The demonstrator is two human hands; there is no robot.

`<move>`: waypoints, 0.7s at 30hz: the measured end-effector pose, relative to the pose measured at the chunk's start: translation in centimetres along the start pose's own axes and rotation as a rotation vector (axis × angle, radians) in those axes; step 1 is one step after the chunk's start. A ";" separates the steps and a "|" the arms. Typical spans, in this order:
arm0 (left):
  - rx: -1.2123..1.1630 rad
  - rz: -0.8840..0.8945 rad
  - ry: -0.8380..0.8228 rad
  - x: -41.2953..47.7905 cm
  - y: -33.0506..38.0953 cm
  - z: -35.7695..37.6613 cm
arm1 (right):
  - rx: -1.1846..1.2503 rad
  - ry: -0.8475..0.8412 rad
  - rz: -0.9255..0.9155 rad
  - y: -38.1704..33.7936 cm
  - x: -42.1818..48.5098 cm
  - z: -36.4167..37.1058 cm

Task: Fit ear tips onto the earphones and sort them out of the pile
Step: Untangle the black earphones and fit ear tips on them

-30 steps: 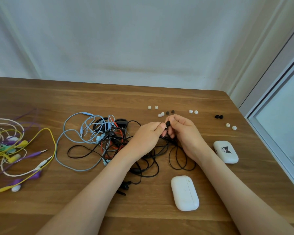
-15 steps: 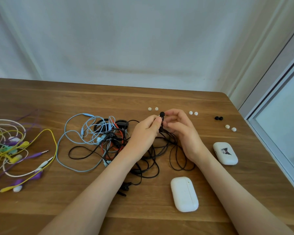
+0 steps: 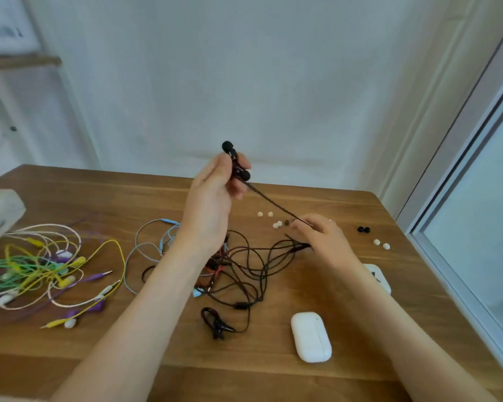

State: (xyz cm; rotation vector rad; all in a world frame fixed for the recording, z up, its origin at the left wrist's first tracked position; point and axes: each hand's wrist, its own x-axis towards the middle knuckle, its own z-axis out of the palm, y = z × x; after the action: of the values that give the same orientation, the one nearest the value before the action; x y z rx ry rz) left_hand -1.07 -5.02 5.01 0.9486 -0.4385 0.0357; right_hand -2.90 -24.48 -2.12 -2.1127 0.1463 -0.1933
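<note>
My left hand (image 3: 212, 198) is raised above the table and grips the two buds of a black earphone (image 3: 236, 163), both wearing black tips. Its black cable (image 3: 273, 204) runs taut down to my right hand (image 3: 320, 236), which pinches it just above the table. The rest of the cable loops into the tangled pile (image 3: 238, 268) of black, red and blue earphones between my forearms. Loose white ear tips (image 3: 265, 214) and a dark pair (image 3: 363, 229) lie beyond the pile.
Sorted yellow, green, purple and white earphones (image 3: 41, 268) lie at the left, near a translucent box (image 3: 0, 213). A white earbud case (image 3: 311, 336) lies in front, another (image 3: 379, 278) partly behind my right forearm. The window frame (image 3: 459, 256) borders the table's right edge.
My left hand has lifted the black buds high off the table, and my right hand has slid down the cable, pulling it taut. The view has tilted up.
</note>
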 end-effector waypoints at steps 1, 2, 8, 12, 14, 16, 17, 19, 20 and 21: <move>-0.035 0.008 0.013 -0.1 0.9 -0.1 | 0.015 0.019 0.020 -0.3 -0.1 -0.6; -0.058 0.005 0.035 -0.3 1.7 -0.1 | 0.015 0.038 0.039 -0.6 -0.2 -1.3; 0.204 -0.202 0.163 -1.8 2.6 -2.1 | 0.052 0.171 0.122 -3.3 -1.3 -4.9; 0.588 -0.480 0.086 -2.8 0.6 -3.1 | 0.263 0.228 0.095 -5.3 -2.0 -6.3; 0.667 -0.564 0.016 -3.4 -0.1 -2.6 | 0.414 0.191 0.066 -6.5 -2.7 -6.6; 0.753 -0.612 -0.065 -3.9 -0.6 -1.8 | 0.532 0.135 0.045 -7.5 -3.4 -6.7; 0.798 -0.613 -0.110 -4.0 -0.5 -1.3 | 0.556 0.114 0.038 -7.9 -3.6 -6.7; 0.855 -0.571 -0.206 -4.0 -0.4 -0.6 | 0.585 0.084 0.025 -8.7 -4.1 -6.6; 0.885 -0.542 -0.237 -3.8 -0.5 -0.4 | 0.602 0.069 0.015 -8.9 -4.2 -6.5; 0.909 -0.502 -0.230 -3.7 -0.3 -0.1 | 0.616 0.055 0.005 -9.2 -4.3 -6.4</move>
State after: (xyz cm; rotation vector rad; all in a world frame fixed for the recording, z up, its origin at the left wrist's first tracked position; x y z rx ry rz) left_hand -4.31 -4.51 3.29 1.9516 -0.3812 -0.3621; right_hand -8.08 -24.25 8.68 -1.4945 0.1068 -0.2571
